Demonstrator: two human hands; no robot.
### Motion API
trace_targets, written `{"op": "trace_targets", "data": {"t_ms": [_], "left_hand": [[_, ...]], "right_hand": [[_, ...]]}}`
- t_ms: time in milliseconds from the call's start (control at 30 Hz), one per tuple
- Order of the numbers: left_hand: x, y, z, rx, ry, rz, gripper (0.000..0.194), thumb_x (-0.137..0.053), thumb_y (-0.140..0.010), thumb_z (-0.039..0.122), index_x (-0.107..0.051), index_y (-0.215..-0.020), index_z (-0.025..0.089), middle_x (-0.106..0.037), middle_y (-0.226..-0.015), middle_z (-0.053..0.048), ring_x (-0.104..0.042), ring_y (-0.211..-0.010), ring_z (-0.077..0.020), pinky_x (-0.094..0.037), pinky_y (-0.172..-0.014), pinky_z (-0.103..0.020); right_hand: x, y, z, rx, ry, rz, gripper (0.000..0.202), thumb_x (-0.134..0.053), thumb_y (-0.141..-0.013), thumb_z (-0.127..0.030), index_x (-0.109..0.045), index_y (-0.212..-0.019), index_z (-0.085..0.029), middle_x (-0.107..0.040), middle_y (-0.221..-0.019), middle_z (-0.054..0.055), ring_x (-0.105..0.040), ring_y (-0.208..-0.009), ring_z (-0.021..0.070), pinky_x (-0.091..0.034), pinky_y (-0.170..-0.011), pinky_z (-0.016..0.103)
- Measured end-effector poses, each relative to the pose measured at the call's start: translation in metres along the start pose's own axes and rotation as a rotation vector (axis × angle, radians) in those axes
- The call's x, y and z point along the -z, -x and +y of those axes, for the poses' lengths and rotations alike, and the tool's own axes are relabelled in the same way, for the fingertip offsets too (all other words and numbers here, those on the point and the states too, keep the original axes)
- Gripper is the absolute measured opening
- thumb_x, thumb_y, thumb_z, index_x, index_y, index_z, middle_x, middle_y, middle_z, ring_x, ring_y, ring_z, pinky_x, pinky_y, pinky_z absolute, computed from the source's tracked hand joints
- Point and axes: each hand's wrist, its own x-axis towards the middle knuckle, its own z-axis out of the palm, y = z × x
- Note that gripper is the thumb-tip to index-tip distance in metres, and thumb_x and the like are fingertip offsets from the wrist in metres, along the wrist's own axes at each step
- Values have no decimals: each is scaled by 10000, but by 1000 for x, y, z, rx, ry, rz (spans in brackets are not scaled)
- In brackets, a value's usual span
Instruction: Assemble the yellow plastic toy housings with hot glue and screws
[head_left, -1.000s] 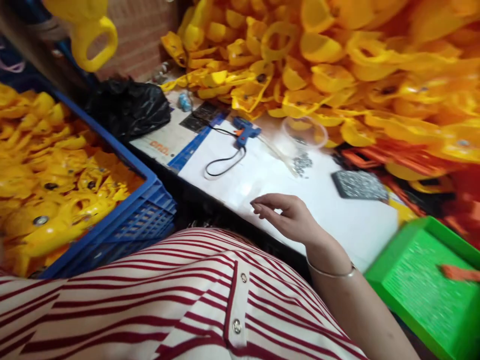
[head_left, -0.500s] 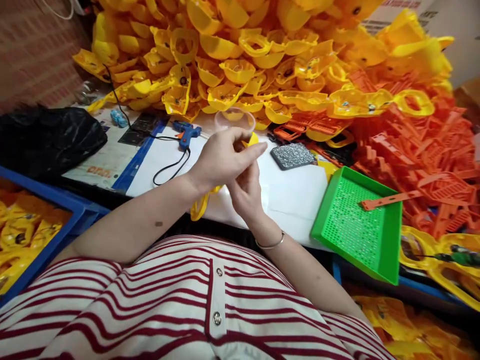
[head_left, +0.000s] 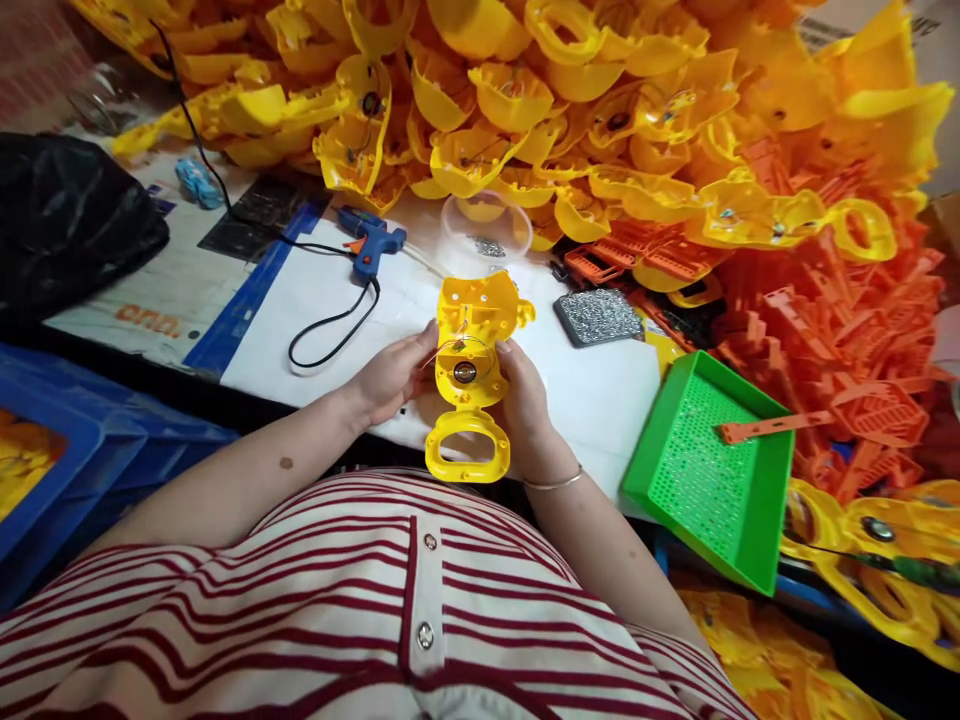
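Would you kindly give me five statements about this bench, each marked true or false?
1. The left hand and right hand hold a yellow casing. True.
2. An orange strip lies partly over the green tray. True.
3. The glue gun lies inside the green tray. False: the glue gun lies on the table.
4. The bracelet circles the left wrist. False: it circles the right wrist.
5. A black bag lies at the picture's left edge. True.
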Motion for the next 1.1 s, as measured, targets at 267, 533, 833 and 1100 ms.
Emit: {"op": "trace_targets", "data": {"t_ms": [267, 533, 833, 1100], "left_hand": [[4, 1, 1, 255, 168, -341, 515, -526, -911, 642, -647, -1150, 201, -740, -1037, -68, -712, -855, -207, -589, -673, -301], [-8, -2, -7, 227, 324, -340, 484, -622, -874, 592, -692, -1177, 221, -736, -1164, -108, -655, -1173, -321, -527, -971, -426], [-17, 1, -18, 80, 396, -292, 509, -714, -798, 593, -697, -1127, 205, -735, -1159, -102, -645, -1184, -313, -527, -980, -416], [-16, 2, -14, 27, 391, -118, 469, -683, -816, 580, -694, -1076, 190, -757, -1025, -72, -635, -1204, -292, -511, -1022, -407]], "right_hand": [[3, 4, -7, 40, 176, 17, 299, -619, -758, -484, -618, -893, -218, -684, -862, 13, -620, -782, 159, -532, -782, 324], [8, 12, -9, 107, 216, 41, 350, -665, -757, -567, -663, -879, -238, -710, -894, 13, -647, -819, 167, -563, -774, 334], [16, 21, -3, 283, 402, 226, 468, -671, -784, -622, -647, -1071, -252, -644, -879, 12, -562, -657, 129, -519, -573, 297], [15, 39, 18, 668, 860, 149, 199, -607, -889, -364, -716, -850, -201, -637, -1156, 135, -625, -1109, 251, -522, -971, 476]]}}
